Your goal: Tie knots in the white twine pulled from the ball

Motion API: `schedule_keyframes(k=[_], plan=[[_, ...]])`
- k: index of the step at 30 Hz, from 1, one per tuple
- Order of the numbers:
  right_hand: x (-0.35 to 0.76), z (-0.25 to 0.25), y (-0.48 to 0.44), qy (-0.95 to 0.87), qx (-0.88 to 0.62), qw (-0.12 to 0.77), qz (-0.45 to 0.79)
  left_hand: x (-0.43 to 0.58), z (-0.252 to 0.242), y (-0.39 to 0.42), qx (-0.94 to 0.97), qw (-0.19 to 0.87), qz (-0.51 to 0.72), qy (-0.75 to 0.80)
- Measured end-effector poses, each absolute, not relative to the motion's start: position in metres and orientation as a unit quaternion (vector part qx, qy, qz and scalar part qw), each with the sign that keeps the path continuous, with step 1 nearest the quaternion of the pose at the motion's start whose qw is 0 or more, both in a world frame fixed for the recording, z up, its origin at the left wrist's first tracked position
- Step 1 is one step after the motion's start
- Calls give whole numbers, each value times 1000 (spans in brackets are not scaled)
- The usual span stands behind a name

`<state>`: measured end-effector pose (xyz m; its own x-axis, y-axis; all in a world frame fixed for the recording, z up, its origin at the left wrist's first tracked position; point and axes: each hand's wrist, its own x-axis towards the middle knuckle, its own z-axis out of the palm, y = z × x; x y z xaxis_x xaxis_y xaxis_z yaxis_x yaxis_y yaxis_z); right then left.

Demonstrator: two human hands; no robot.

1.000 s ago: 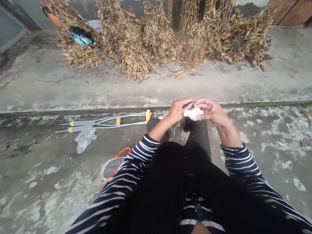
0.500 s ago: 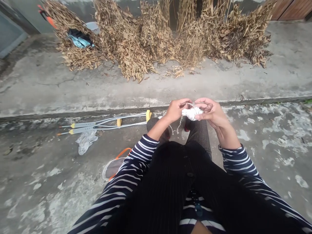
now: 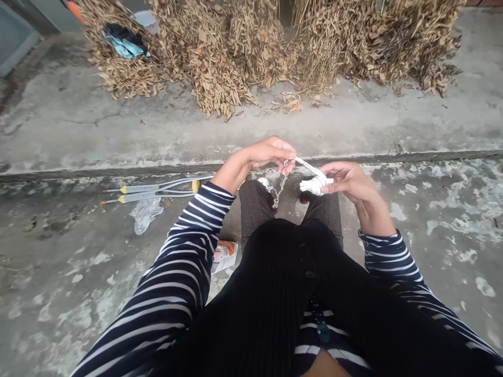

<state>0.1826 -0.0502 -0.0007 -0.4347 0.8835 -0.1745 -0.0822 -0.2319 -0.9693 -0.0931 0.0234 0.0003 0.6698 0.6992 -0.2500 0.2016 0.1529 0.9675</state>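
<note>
My right hand (image 3: pixel 348 182) grips a small wound bundle of white cord (image 3: pixel 314 185) between thumb and fingers, above my right knee. From the bundle a stretch of white cord (image 3: pixel 308 165) runs up and left to my left hand (image 3: pixel 277 154), whose fingers are pinched on it. Below the left hand a thin, kinked tail of cord (image 3: pixel 280 193) dangles between my legs. A white clump (image 3: pixel 264 182) shows near my left knee; whether it joins the cord I cannot tell.
A pair of crutches (image 3: pixel 157 192) lies left on the concrete, with a clear plastic bag (image 3: pixel 145 213) beside it. A white and orange packet (image 3: pixel 226 255) is by my left leg. Dried plant stalks (image 3: pixel 220 57) line the raised ledge (image 3: pixel 168 136) ahead, with a dark and blue cloth (image 3: pixel 124 41) on them.
My left hand has moved left and up, away from the bundle, drawing out a length of cord. The right hand still holds the bundle. The view has tilted down slightly.
</note>
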Motion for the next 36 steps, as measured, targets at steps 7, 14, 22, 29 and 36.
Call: schedule_keyframes(k=[7, 14, 22, 29, 36], plan=[[181, -9, -51, -491, -395, 363, 686, -53, -36, 23, 634, 674, 178, 335], [185, -16, -47, -487, -385, 365, 693, -42, -38, -15, 569, 692, 293, 334], [185, -20, -46, -488, -392, 349, 698, -60, -24, -5, 641, 654, 195, 352], [185, -11, -47, -499, -403, 353, 681, -73, -12, -6, 690, 630, 156, 321], [185, -14, -45, -497, -417, 347, 678, -86, -8, -2, 719, 552, 186, 380]])
